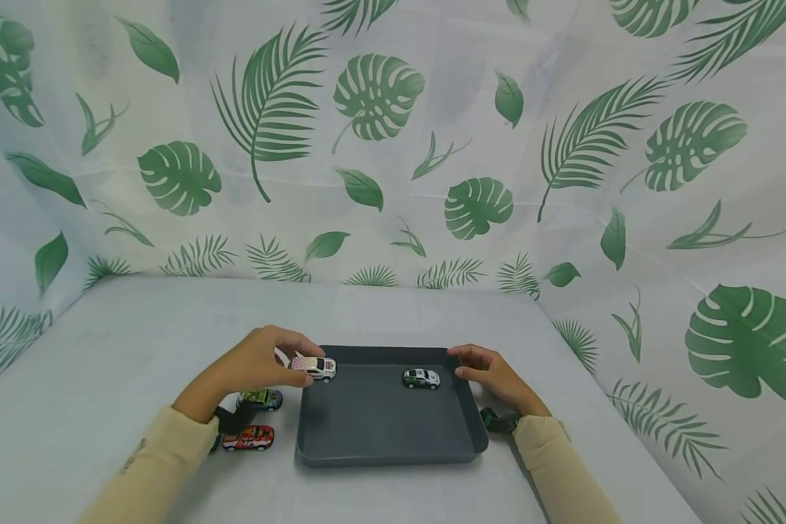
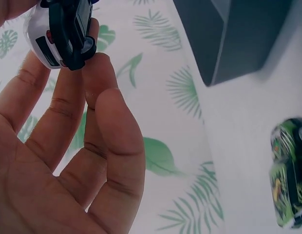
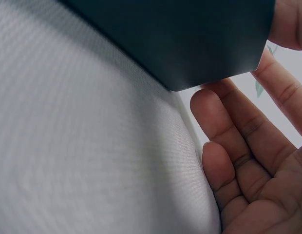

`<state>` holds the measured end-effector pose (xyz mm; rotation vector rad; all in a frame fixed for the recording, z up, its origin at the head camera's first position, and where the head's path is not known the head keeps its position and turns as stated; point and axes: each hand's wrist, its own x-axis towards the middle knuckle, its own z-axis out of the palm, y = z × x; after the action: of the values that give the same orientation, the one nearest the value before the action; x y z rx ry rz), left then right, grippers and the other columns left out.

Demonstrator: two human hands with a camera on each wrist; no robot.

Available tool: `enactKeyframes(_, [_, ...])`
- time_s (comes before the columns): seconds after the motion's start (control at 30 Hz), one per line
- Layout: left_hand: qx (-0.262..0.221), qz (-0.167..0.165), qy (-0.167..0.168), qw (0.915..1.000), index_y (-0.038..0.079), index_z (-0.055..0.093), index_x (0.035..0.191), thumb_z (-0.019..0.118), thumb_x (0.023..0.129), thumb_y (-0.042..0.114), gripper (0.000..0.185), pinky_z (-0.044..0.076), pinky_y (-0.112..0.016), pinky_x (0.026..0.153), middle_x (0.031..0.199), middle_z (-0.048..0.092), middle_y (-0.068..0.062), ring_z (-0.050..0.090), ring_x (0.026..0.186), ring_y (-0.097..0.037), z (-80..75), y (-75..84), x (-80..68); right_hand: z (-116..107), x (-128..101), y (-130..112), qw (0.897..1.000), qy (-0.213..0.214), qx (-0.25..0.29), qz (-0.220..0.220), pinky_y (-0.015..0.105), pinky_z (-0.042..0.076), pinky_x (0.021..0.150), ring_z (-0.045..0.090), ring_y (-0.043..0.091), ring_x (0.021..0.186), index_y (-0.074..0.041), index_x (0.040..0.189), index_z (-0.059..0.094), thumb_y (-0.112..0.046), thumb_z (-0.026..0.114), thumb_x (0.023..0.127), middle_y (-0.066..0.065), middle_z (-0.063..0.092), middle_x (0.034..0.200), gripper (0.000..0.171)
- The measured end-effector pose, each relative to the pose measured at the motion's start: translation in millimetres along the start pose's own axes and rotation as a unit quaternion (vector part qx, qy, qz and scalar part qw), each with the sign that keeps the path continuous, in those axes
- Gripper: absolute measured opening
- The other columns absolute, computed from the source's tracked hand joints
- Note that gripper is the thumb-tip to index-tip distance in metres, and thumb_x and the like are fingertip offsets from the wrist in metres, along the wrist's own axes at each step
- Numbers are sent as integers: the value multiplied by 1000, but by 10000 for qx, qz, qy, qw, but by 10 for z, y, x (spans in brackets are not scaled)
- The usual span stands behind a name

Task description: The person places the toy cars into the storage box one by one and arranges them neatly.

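My left hand (image 1: pixel 262 360) pinches a white toy car (image 1: pixel 314 367) with a pink-patterned top between thumb and fingers. It holds the car over the back left corner of a dark grey tray (image 1: pixel 386 429). The left wrist view shows the rear of this car (image 2: pixel 38 36) raised off the table. At the tray's back right corner, my right hand (image 1: pixel 494 375) grips the rim, thumb on one side and fingers on the outer side (image 3: pixel 248 122). Inside the tray, towards the back right, stands a white and dark green toy car (image 1: pixel 421 378).
Left of the tray, a green patterned toy car (image 1: pixel 265 399) and a red one (image 1: pixel 252 437) stand on the white table (image 1: pixel 393 306). Something dark beside the red car is mostly hidden by my left forearm. Leaf-printed cloth (image 1: pixel 419 145) rises behind the table and at its sides.
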<state>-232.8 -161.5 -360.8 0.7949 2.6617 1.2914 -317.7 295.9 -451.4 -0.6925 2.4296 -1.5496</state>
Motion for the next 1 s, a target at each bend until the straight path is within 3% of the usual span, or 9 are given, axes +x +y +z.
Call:
enactKeyframes(0.27, [-107, -43, -38, 9999, 11, 83, 119, 88, 88, 15, 32, 57, -41, 88, 107, 77, 5, 64, 101, -18, 86, 92, 112, 13, 0, 1, 10000, 47, -55, -52, 24, 49, 102, 65, 14, 121, 9, 142, 62, -9, 69, 105, 26, 64, 142, 42])
enactKeyframes(0.53, [-487, 44, -204, 9986, 7, 82, 120, 88, 88, 11, 33, 59, -37, 79, 103, 76, 2, 64, 94, -21, 171, 115, 203, 2, 0, -12, 9999, 28, -77, 74, 23, 48, 102, 65, 16, 121, 8, 143, 62, -10, 70, 105, 29, 62, 143, 43])
enactKeyframes(0.73, [-714, 77, -323, 9969, 4, 81, 122, 87, 88, 10, 35, 60, -33, 80, 109, 78, -3, 72, 91, -18, 217, 134, 262, 3, 13, -19, 9999, 13, -83, 62, 23, 48, 102, 65, 16, 122, 7, 143, 62, -9, 70, 104, 27, 63, 143, 42])
enactKeyframes(1.0, [-621, 76, -329, 9975, 5, 81, 123, 88, 88, 10, 36, 59, -33, 85, 113, 78, -2, 70, 93, -15, 311, 169, 346, -9, 5, -5, 10000, -4, -42, 45, 22, 48, 103, 65, 21, 125, 7, 143, 63, -9, 70, 105, 30, 62, 144, 42])
